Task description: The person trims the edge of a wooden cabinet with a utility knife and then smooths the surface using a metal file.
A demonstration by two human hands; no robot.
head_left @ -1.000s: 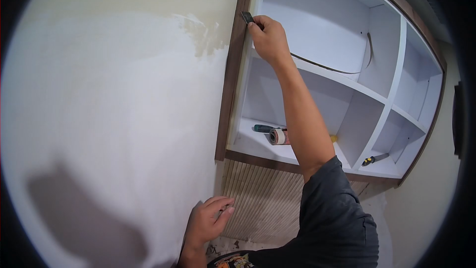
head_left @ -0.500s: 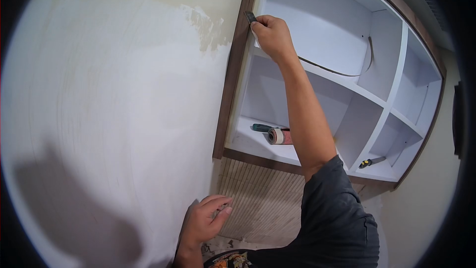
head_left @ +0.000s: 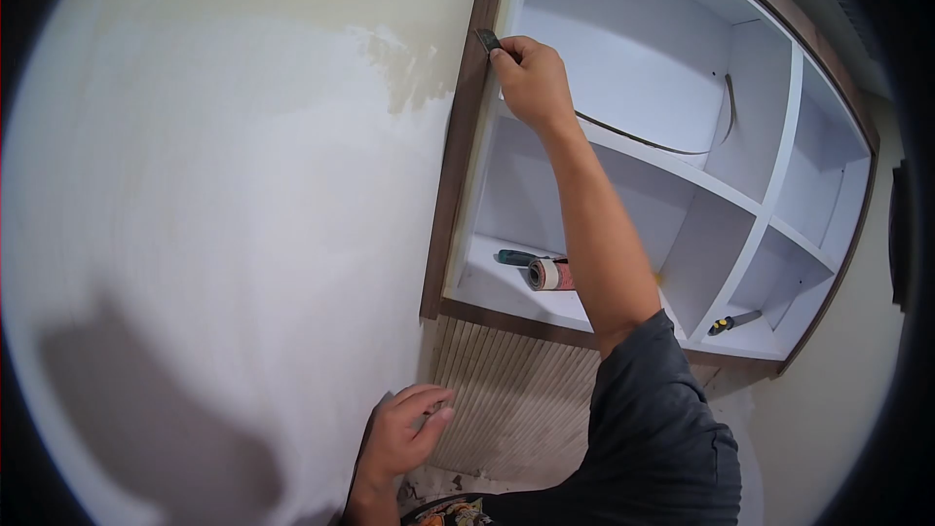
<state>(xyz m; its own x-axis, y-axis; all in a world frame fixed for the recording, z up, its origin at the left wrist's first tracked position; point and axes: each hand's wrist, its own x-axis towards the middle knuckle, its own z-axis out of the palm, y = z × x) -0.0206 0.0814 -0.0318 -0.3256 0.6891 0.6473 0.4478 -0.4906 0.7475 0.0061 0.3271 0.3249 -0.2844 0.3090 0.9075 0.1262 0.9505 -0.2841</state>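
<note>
My right hand (head_left: 533, 81) pinches a small dark flat piece, perhaps a blade or scraper (head_left: 488, 40). It lies against the brown wood edge strip (head_left: 474, 88) on the left side of a white-lined wall cabinet (head_left: 623, 10). Most of that piece is covered by my fingers. Lower down, my left hand (head_left: 407, 432) hovers in front of the white wall (head_left: 243, 234), its fingers curled toward the thumb. Something greyish may sit between them, too hidden to name.
On the lower shelf lie a sandpaper-like roll (head_left: 551, 274) and a green-handled tool (head_left: 514, 257). A yellow-and-black handled tool (head_left: 734, 321) rests in the right compartment. A thin dark strip (head_left: 643, 138) curls along the middle shelf. Ribbed panelling (head_left: 516, 380) runs below the cabinet.
My right hand has shifted slightly down along the wood edge, and the dark piece has turned a little in its grip. My left hand stays nearly where it was.
</note>
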